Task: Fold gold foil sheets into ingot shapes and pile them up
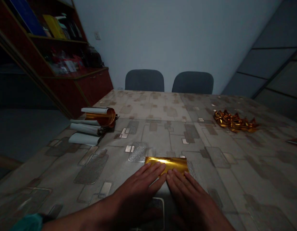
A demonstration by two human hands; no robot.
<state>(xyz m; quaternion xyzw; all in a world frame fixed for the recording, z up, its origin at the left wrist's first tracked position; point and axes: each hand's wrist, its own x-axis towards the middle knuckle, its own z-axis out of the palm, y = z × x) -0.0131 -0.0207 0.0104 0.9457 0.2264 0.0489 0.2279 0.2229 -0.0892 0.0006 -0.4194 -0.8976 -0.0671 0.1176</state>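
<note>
A shiny gold foil paper (171, 161) lies flat on the table near its front edge, seemingly folded into a rectangle. My left hand (144, 181) presses on its left part with fingers stretched out. Beside it, my right hand (184, 186) rests flat along the lower right edge, fingers extended. The two hands nearly meet at the thumb and index fingers. My fingers cover the lower edge of the foil paper.
To the left sits a stack of curled gold sheets (100, 118) with pale backs. Several folded gold foil pieces (235, 121) lie in a cluster at right. Two grey chairs (144, 80) stand behind the patterned tablecloth (160, 131). A red-brown cabinet (93, 85) is at far left.
</note>
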